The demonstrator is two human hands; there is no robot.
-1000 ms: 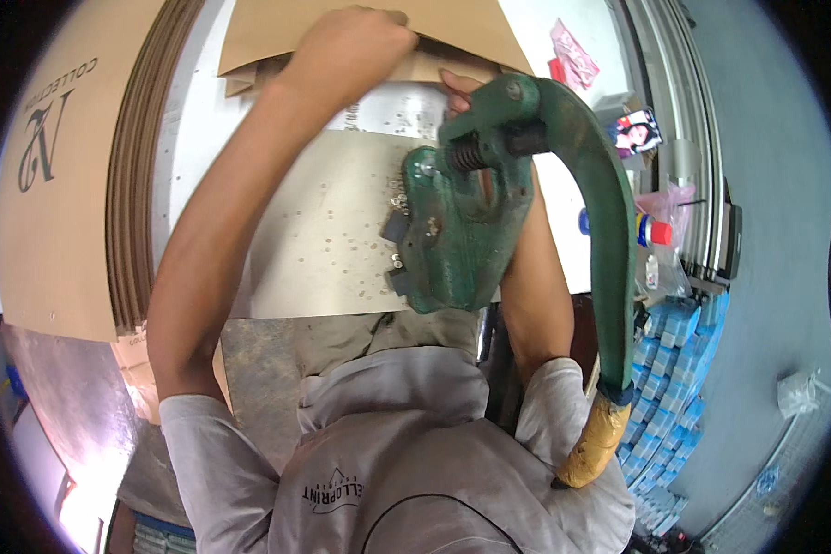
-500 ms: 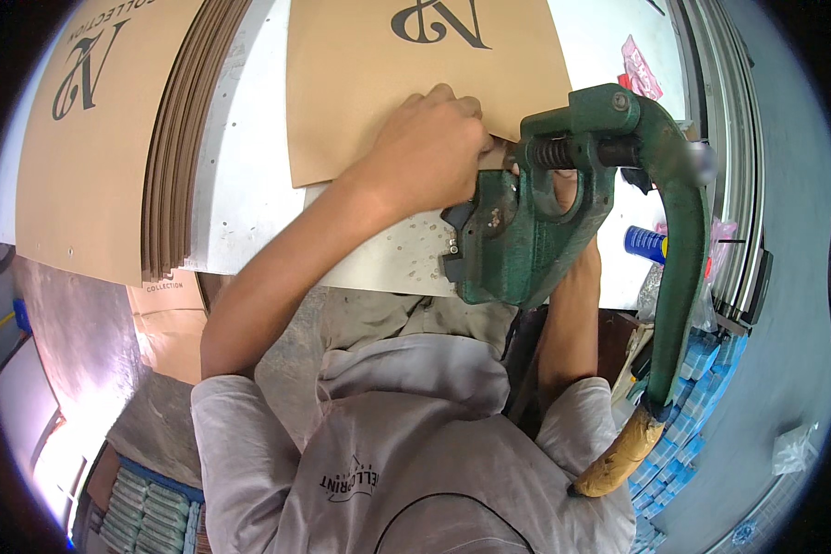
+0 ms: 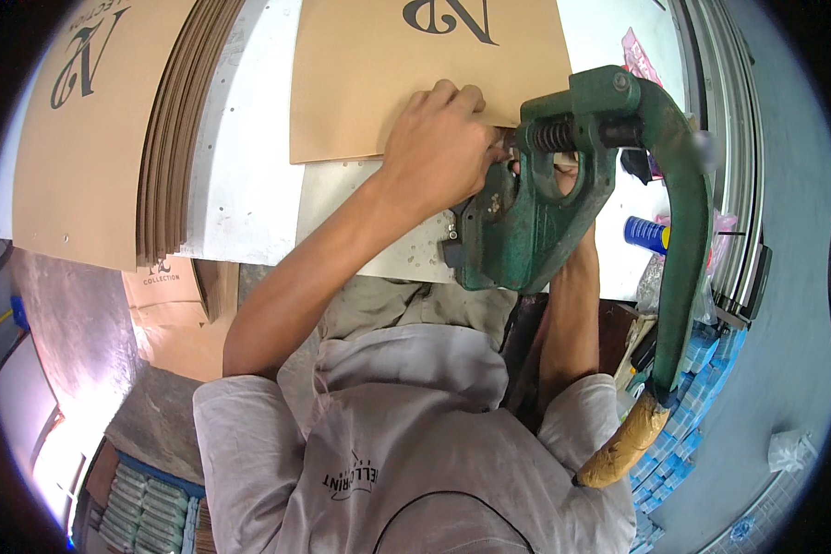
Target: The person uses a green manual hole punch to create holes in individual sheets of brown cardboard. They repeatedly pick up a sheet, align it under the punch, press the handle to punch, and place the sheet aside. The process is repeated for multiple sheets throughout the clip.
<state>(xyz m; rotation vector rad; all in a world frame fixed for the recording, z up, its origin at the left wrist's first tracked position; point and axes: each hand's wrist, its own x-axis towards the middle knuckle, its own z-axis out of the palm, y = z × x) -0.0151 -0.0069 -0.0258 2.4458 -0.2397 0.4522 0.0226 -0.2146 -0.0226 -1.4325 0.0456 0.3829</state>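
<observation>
A flat brown paper bag (image 3: 360,83) with dark lettering lies on the white worktop in front of me. My left hand (image 3: 441,138) rests over its near edge with fingers curled. Thumb and fingertips come together beside the jaw of a green hand press (image 3: 517,217); whatever they pinch is too hidden to make out. The press has a coil spring and a long curved lever (image 3: 688,268) ending in a tape-wrapped grip (image 3: 626,450), which neither hand touches. My right hand (image 3: 566,175) is behind the press frame, mostly covered by it, and its fingers cannot be read.
At the left, a stack of brown paper bags (image 3: 83,175) overhangs the worktop's edge. Right of the press lie a blue and yellow can (image 3: 646,235) and pink plastic wrapping (image 3: 639,57). A metal rail (image 3: 734,185) borders the right side. Blue bundles (image 3: 679,429) are stacked below.
The view has shifted slightly, so bag and press sit higher in the picture. My left fingertips have come closer to the press jaw. The right hand stays behind the press.
</observation>
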